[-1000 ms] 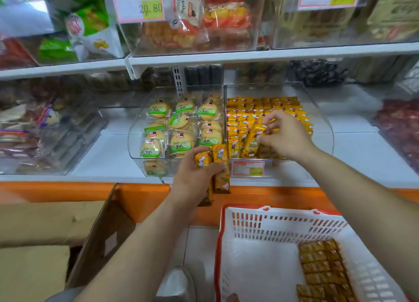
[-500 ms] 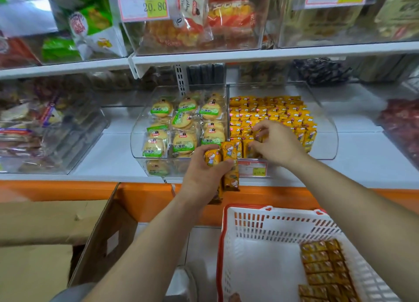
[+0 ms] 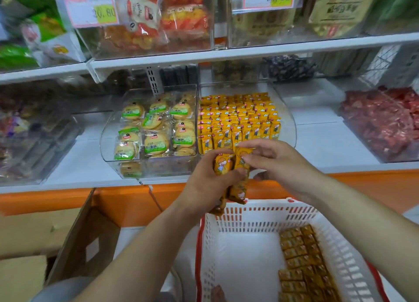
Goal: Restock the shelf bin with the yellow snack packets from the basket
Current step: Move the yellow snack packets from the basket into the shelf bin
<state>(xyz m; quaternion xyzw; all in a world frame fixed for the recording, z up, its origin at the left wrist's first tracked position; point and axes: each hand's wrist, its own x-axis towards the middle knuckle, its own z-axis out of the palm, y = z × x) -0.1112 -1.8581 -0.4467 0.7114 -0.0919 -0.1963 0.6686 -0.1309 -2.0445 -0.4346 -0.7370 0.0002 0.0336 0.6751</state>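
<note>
Just in front of the shelf bin (image 3: 286, 111), my left hand (image 3: 205, 183) stays out of it, clamped on a stack of yellow snack packets (image 3: 229, 172). My right hand (image 3: 272, 160) pinches the top one; I'd peel it singly, stand it upright in the front row. More packets lie in the basket (image 3: 249, 213) below.

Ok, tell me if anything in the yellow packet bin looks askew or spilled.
Nothing stands out. The yellow packets stand upright in neat rows inside the clear bin, none spilled. The left hand holds a few more packets, and the right hand is pinching one.
</note>
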